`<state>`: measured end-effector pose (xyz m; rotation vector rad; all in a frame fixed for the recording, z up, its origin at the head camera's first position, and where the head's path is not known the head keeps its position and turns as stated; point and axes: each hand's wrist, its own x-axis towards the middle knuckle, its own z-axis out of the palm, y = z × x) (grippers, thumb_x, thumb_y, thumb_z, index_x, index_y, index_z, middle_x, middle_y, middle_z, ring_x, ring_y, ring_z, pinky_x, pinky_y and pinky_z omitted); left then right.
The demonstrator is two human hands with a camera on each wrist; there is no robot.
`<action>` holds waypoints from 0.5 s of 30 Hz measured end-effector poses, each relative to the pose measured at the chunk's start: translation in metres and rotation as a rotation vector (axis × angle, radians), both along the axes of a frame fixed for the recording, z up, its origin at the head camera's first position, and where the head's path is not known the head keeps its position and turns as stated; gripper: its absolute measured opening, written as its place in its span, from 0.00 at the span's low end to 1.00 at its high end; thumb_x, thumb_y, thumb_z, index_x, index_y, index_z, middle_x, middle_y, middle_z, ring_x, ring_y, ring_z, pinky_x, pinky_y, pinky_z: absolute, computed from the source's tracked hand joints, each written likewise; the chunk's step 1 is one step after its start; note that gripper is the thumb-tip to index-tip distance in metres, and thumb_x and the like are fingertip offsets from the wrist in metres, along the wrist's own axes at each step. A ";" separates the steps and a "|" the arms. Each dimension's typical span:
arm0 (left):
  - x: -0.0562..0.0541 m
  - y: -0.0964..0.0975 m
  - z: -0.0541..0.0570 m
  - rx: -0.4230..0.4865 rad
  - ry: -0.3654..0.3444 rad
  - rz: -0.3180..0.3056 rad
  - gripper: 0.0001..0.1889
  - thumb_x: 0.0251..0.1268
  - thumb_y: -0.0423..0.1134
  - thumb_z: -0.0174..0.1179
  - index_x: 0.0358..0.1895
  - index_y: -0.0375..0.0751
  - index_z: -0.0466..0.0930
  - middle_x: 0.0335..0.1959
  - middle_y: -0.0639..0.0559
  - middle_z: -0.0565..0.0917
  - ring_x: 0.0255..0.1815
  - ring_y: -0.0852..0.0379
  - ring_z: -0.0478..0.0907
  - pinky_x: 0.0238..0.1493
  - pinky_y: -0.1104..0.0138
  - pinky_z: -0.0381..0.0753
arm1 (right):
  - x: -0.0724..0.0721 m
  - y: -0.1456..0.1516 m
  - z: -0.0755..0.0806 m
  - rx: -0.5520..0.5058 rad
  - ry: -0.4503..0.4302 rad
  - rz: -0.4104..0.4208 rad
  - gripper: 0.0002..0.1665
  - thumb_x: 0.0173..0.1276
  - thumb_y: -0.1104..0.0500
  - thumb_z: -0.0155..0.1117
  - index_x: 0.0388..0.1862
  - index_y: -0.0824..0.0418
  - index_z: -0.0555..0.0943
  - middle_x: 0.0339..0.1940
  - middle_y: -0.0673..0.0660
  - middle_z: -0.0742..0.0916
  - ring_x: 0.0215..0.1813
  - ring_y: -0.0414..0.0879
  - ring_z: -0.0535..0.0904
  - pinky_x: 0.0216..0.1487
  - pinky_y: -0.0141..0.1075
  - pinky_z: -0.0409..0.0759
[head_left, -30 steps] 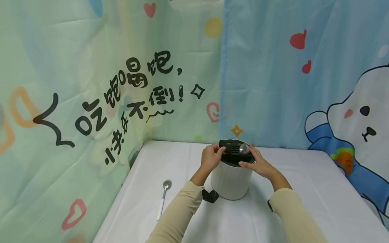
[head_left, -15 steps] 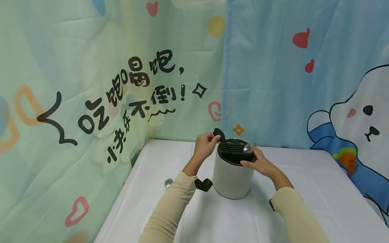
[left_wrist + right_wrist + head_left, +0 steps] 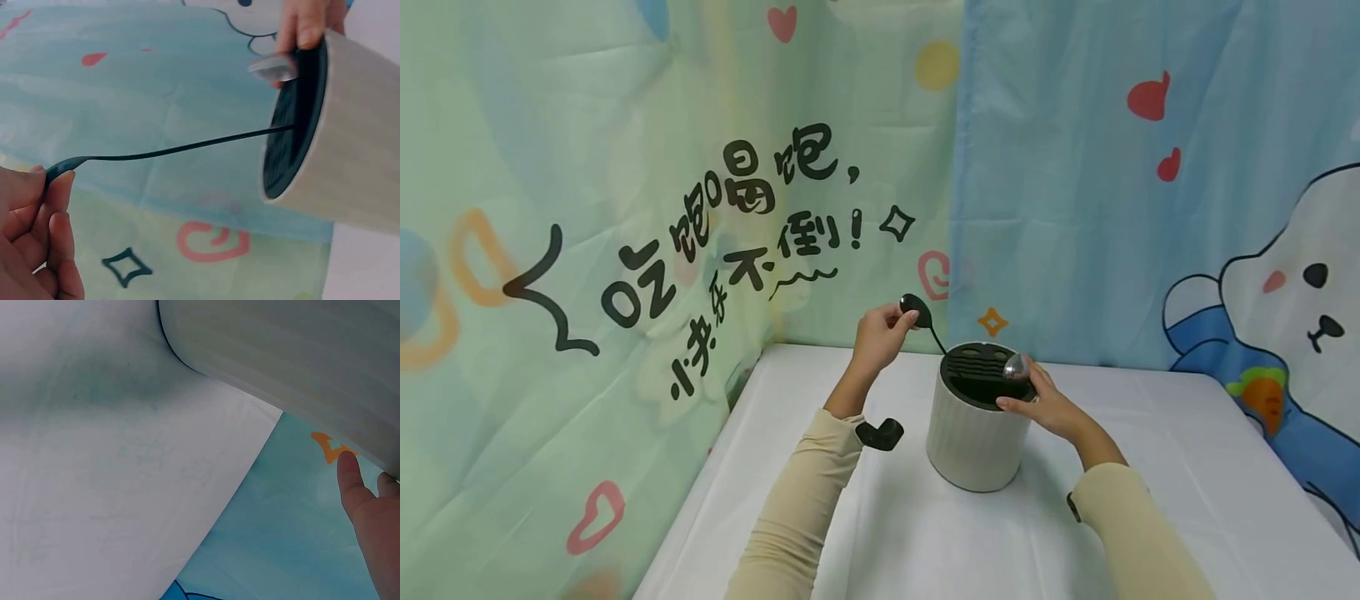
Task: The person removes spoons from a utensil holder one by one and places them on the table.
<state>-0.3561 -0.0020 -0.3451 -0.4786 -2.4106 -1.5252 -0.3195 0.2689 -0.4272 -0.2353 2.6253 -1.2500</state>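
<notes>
Two spoons point(image 3: 922, 313) point(image 3: 1016, 367), one holder point(image 3: 976, 446), two hands point(image 3: 878, 337) point(image 3: 1051, 406)

Bright glint off the black spoon point(image 3: 917, 307), smooth and glossy, coated metal or plastic, can't tell which! The silver spoon point(image 3: 1016, 368) answers with a polished metal gleam. Matt and finely ribbed, that's the off-white canister point(image 3: 977, 446), capped by a smooth dark insert point(image 3: 973, 390) that looks like plastic. Dull, faintly creased white tablecloth point(image 3: 1157, 467) here, rippled cloth backdrop point(image 3: 1052, 183) there, and wrinkled, matt fabric on the cream sleeves point(image 3: 790, 517)!
</notes>
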 end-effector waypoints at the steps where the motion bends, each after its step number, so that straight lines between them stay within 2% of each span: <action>1: 0.000 -0.003 0.002 0.010 -0.004 -0.001 0.14 0.64 0.40 0.55 0.27 0.32 0.79 0.33 0.39 0.85 0.24 0.62 0.67 0.26 0.73 0.62 | 0.000 0.000 0.000 0.002 -0.001 0.000 0.62 0.60 0.40 0.59 0.71 0.57 0.26 0.72 0.70 0.36 0.69 0.73 0.32 0.60 0.69 0.43; 4: 0.000 -0.012 0.010 0.036 -0.001 0.010 0.14 0.64 0.41 0.55 0.27 0.33 0.79 0.33 0.40 0.85 0.25 0.62 0.66 0.27 0.73 0.62 | 0.000 0.000 0.000 0.006 -0.001 0.000 0.62 0.60 0.40 0.59 0.71 0.57 0.26 0.71 0.70 0.36 0.69 0.73 0.32 0.60 0.69 0.43; 9: -0.001 -0.030 0.020 0.080 0.015 0.064 0.15 0.64 0.41 0.56 0.24 0.32 0.77 0.31 0.40 0.84 0.22 0.61 0.62 0.25 0.71 0.59 | -0.001 0.000 -0.001 0.006 0.002 0.004 0.63 0.60 0.39 0.59 0.71 0.58 0.25 0.71 0.70 0.35 0.69 0.73 0.32 0.60 0.69 0.43; 15: -0.004 -0.052 0.015 0.137 -0.021 0.113 0.14 0.64 0.40 0.56 0.27 0.31 0.78 0.29 0.40 0.82 0.22 0.61 0.58 0.25 0.71 0.58 | -0.002 -0.001 -0.001 -0.002 -0.001 0.003 0.62 0.60 0.40 0.59 0.71 0.57 0.25 0.71 0.70 0.35 0.69 0.72 0.32 0.60 0.69 0.43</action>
